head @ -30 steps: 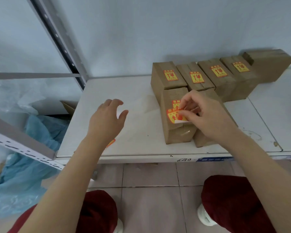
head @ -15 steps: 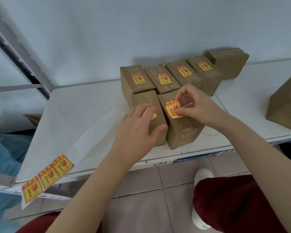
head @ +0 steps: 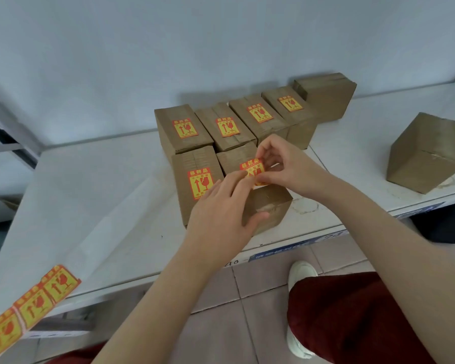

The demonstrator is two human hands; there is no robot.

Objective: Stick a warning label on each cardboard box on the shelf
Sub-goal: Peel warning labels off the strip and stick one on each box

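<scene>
On the white shelf (head: 103, 195) stand several cardboard boxes. Four in the back row carry red-and-yellow warning labels, such as the leftmost one (head: 179, 127). The front left box (head: 195, 185) is labelled too. My right hand (head: 284, 166) pinches a warning label (head: 251, 168) over the top of the front right box (head: 269, 206). My left hand (head: 221, 214) lies on that box, its straight fingers touching the label's lower edge and the thumb against the box front. A plain box (head: 326, 95) ends the back row.
A strip of spare labels (head: 32, 306) hangs at the shelf's front left corner. Another unlabelled box (head: 426, 153) stands tilted and alone at the right. A shelf upright (head: 8, 135) rises at the left, the wall is behind, and my knees are below.
My left hand has moved right from the front left box onto the front right box, uncovering the left box's label. My right hand still holds the label over the front right box.
</scene>
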